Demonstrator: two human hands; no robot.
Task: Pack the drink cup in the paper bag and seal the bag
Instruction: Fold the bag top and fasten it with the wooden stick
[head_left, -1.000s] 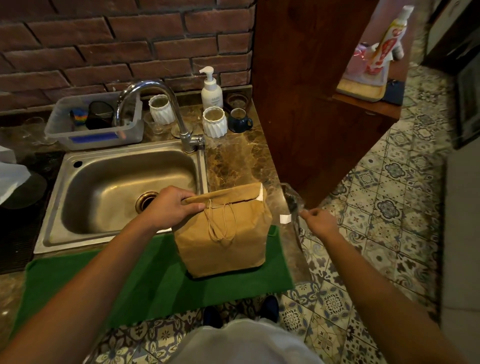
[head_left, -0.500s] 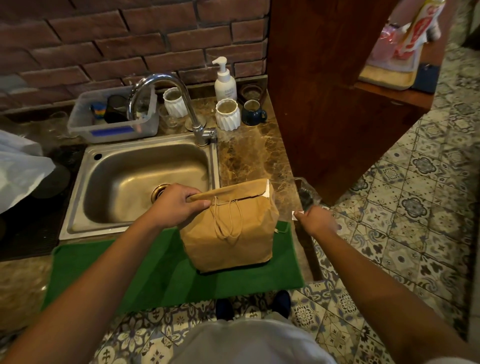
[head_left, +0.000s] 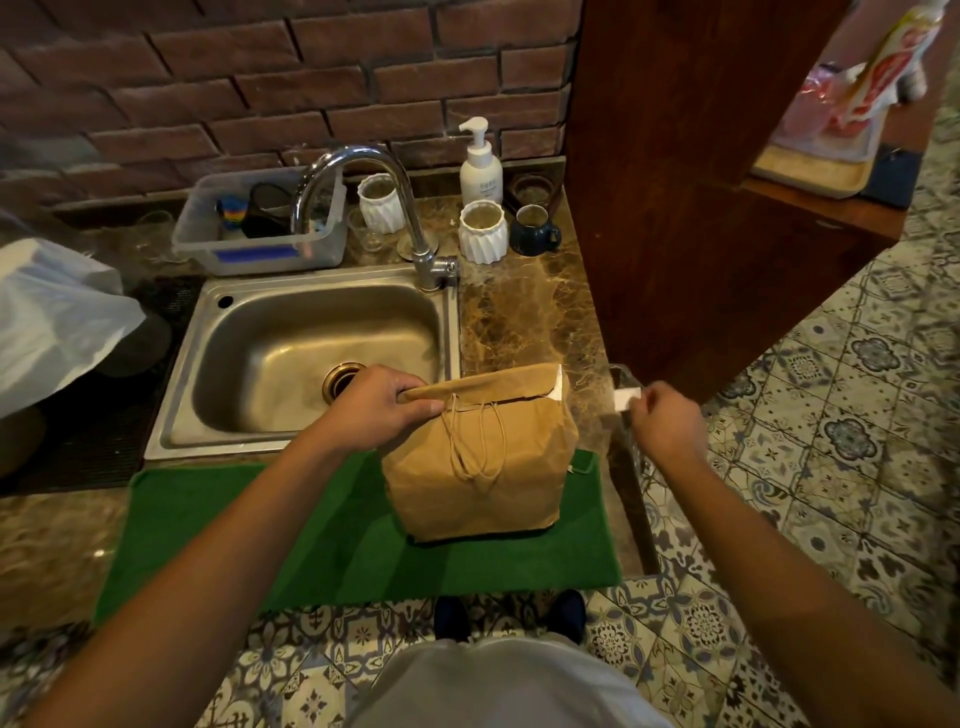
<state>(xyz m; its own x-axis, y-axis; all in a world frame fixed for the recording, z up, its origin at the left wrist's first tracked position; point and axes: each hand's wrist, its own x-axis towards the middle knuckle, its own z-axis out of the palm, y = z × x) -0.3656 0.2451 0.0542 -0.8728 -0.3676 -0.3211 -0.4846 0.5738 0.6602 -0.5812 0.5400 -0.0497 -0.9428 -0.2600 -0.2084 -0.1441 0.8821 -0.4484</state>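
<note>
Since the earlier frames the right hand (head_left: 667, 426) has risen slightly beside the bag (head_left: 480, 457), and the white strip (head_left: 625, 400) it pinches now shows more clearly; the view has also shifted, with the sink (head_left: 311, 358) sitting lower in frame.

Left hand (head_left: 382, 408): clenched on the rolled-over top of the bag at its left end, thumb on the near side. Right hand: fingertips closed on the small white strip, clear of the bag and just off the counter (head_left: 524, 317) edge. What the strip is cannot be told; a clear shape next to it is too faint to identify.

Bag stands upright on the green mat (head_left: 337, 540), top folded down, twine handles hanging against its near face. Cup not visible; bag contents hidden. A white sliver shows at the fold's right end.

Pump bottle (head_left: 480, 169) by the brick wall carries a small dark mark, unreadable. Squeeze bottle (head_left: 896, 57) at top right has red print, blurred and cut by the frame edge. Tub (head_left: 260, 249) behind the faucet (head_left: 363, 197) holds dark items, indistinct.
</note>
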